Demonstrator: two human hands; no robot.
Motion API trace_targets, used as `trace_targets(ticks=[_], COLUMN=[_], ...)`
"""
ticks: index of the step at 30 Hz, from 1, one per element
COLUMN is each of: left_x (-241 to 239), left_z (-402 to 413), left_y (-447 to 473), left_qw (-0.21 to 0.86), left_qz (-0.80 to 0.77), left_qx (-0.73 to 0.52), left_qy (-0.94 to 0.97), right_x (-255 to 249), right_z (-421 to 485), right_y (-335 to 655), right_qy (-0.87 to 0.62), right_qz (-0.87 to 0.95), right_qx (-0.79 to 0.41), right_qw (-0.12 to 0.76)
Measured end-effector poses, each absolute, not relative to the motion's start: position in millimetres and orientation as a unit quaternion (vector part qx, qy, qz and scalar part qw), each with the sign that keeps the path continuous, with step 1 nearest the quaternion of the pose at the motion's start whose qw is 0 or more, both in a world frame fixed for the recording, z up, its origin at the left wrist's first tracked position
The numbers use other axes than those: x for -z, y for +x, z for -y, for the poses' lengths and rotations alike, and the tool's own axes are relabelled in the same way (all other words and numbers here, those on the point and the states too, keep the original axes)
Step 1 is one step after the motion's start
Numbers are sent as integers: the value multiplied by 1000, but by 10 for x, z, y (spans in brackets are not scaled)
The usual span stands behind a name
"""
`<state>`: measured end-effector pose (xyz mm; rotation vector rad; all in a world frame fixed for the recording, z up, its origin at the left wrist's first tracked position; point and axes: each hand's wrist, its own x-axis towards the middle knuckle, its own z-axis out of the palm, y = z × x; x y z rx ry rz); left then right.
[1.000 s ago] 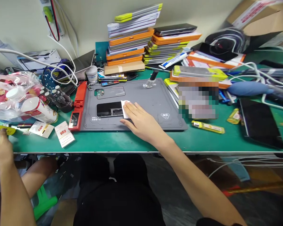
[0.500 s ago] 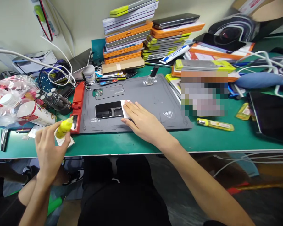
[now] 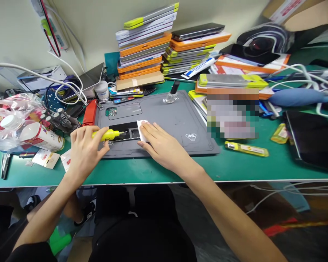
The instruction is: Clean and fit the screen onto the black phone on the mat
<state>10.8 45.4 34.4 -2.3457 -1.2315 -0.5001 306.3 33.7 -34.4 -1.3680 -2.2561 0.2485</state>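
A smartphone lies screen up on the grey work mat. My left hand is closed around a yellow squeeze bottle, which lies nearly level with its thin tip pointing right, just over the left part of the screen. At the phone's right end, a white wipe is held down under the fingers of my right hand, and that end is hidden. Above the phone on the mat are a clear phone-shaped piece and a small glass bottle with a black cap.
Stacks of flat boxes stand against the wall. To the left are a red tool, screwdrivers in a holder and a white bottle. Rightward lie a yellow case, a blue air blower and a black device.
My left hand has moved right and slightly up, from the table's left side to over the phone, tipping the yellow bottle from upright to nearly level. My right hand stays on the wipe.
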Motion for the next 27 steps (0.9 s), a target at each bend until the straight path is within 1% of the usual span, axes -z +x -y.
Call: trace_targets(ticks=[7,18,27], left_x=[-361,-401,-317], left_z=[-506,-425,-521], left_y=[127,-144,276], left_qw=[228,246,231], left_qz=[442,466,427], left_qx=[162,156,169], left_qy=[-852,-836,-858], right_x=[349,362,396], right_z=[-329,-326,-333], right_y=[3071,3075,3081], right_qy=[-500,-495,-494], right_qz=[830,828,831], right_qx=[-82,-99,-90], right_qw=[234,243,241])
